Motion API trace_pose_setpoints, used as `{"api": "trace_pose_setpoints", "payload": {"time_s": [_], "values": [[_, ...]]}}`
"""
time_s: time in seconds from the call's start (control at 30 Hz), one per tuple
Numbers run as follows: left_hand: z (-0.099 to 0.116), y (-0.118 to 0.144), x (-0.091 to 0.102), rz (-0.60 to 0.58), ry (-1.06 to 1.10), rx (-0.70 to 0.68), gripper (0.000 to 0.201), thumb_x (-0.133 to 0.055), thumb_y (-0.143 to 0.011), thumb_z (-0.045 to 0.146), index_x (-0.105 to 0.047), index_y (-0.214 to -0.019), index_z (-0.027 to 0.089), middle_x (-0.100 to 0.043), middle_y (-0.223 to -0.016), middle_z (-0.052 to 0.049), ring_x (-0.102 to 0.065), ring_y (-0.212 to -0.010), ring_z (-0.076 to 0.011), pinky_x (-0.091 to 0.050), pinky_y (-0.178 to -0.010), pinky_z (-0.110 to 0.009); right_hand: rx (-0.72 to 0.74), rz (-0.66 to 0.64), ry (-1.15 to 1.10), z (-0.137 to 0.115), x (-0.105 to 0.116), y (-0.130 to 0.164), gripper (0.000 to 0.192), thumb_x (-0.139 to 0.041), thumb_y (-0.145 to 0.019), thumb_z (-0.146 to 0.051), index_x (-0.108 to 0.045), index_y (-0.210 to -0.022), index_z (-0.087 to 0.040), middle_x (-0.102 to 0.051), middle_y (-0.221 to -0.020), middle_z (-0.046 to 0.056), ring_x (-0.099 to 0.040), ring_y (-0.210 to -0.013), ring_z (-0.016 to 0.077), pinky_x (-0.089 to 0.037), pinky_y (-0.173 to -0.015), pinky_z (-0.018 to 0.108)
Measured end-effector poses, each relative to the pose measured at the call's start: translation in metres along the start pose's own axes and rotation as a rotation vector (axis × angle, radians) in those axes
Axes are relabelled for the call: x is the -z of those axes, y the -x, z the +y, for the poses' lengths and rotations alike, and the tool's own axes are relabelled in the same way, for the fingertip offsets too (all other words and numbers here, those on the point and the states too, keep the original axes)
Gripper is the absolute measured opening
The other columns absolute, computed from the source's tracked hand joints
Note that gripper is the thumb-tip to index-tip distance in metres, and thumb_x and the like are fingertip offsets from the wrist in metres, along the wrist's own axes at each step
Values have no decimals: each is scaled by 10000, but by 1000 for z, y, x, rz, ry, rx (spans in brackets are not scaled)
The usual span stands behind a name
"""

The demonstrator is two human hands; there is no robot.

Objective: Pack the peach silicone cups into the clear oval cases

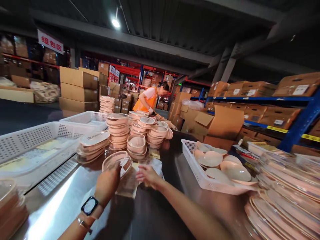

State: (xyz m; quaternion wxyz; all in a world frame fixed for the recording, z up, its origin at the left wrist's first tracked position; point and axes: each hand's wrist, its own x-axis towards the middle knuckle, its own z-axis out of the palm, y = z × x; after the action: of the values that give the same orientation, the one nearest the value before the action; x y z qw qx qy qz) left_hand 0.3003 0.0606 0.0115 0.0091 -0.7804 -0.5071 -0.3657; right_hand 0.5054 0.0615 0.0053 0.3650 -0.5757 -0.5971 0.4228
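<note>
A warehouse of cardboard boxes (78, 88) and blue shelving (297, 125) surrounded the steel tabletop (62, 196). The left hand (108, 182) had its fingers clamped on a pink bowl (117, 162) near the tabletop's middle; the right hand (148, 175) lay beside it, fingers apart, on a plastic wrapper (155, 164).

Right-edge plate stack (287, 200) blurred, cut off.

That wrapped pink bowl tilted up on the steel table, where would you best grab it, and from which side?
Probably by the rim. The wrapped bowl stands tilted, its open face toward the camera, so the near left edge is free; that is where the left hand meets it. The right hand lies open just right of it, on clear wrapping. Stacked bowls crowd the far side, so come from the near side.
</note>
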Motion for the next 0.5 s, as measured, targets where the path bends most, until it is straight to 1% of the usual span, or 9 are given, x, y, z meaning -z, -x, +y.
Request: {"api": "trace_pose_setpoints", "payload": {"time_s": [0.07, 0.13, 0.2, 0.23, 0.3, 0.33, 0.4, 0.43, 0.5], "values": [[-3, -5, 7, 10, 224, 91, 299, -453, -917, 238, -705, -1070, 193, -781, -972, -125, -743, -878, -279, -567, -693, -350, -51, -118, -158, 0, -7, 10, 483, -378, -972, -574, -613, -917, -155, -703, -801, 89, -729, -727, 204, -589, -722, 401], [-3, -8, 11, 2, 446, 177, 316, -468, -919, 355, -717, -1017, 186, -791, -917, -99, -748, -882, -287, -578, -670, -341, -73, -236, -299, -1, -8, 20, 663, -265, -944, -710, -621, -878, -155, -714, -834, 114, -736, -783, 239, -582, -745, 447], [3, -9, 12, -16, 594, 237, 449, -403, -938, 472, -690, -1058, 150, -792, -905, -109, -755, -859, -283, -590, -592, -327, -60, -329, -457, -3, -7, 28, 742, -257, -902, -780, -648, -966, -154, -724, -962, 134, -724, -910, 262, -565, -807, 454], [7, -9, 11, -26, 676, 270, 523, -350, -947, 520, -665, -1107, 134, -789, -943, -124, -757, -857, -277, -591, -558, -319, -51, -330, -556, -4, -6, 31, 722, -327, -882, -788, -650, -1022, -158, -722, -1015, 130, -711, -955, 260, -560, -821, 431], [18, -8, 10, -66, 916, 305, 637, -271, -946, 602, -591, -1239, 136, -752, -1126, -156, -745, -939, -271, -606, -574, -324, -42, -207, -755, -6, -3, 37, 610, -559, -822, -727, -635, -1077, -178, -721, -1046, 102, -699, -946, 232, -558, -783, 356], [24, -7, 9, -82, 1047, 297, 670, -304, -922, 650, -553, -1297, 154, -710, -1232, -161, -723, -1018, -277, -617, -629, -338, -35, -113, -830, -8, -2, 40, 561, -685, -768, -656, -629, -1071, -187, -724, -1028, 84, -697, -904, 216, -554, -742, 325], [34, -4, 8, -68, 1229, 266, 760, -540, -802, 699, -494, -1365, 190, -622, -1372, -156, -643, -1176, -306, -612, -793, -375, 24, 35, -890, -10, 0, 49, 550, -866, -625, -475, -628, -1039, -202, -728, -995, 47, -683, -845, 193, -542, -702, 298], [39, -2, 7, -44, 1260, 264, 824, -677, -716, 664, -489, -1366, 193, -613, -1382, -153, -611, -1216, -323, -593, -864, -392, 69, 45, -894, -10, 0, 55, 586, -917, -547, -372, -632, -1031, -206, -728, -1003, 35, -676, -858, 193, -542, -724, 305], [46, 3, 5, 4, 1246, 300, 879, -827, -602, 539, -506, -1334, 176, -656, -1306, -142, -607, -1208, -338, -562, -938, -411, 113, -40, -896, -9, 0, 68, 647, -939, -452, -203, -648, -1029, -201, -730, -1017, 27, -667, -913, 198, -533, -798, 324]]}}
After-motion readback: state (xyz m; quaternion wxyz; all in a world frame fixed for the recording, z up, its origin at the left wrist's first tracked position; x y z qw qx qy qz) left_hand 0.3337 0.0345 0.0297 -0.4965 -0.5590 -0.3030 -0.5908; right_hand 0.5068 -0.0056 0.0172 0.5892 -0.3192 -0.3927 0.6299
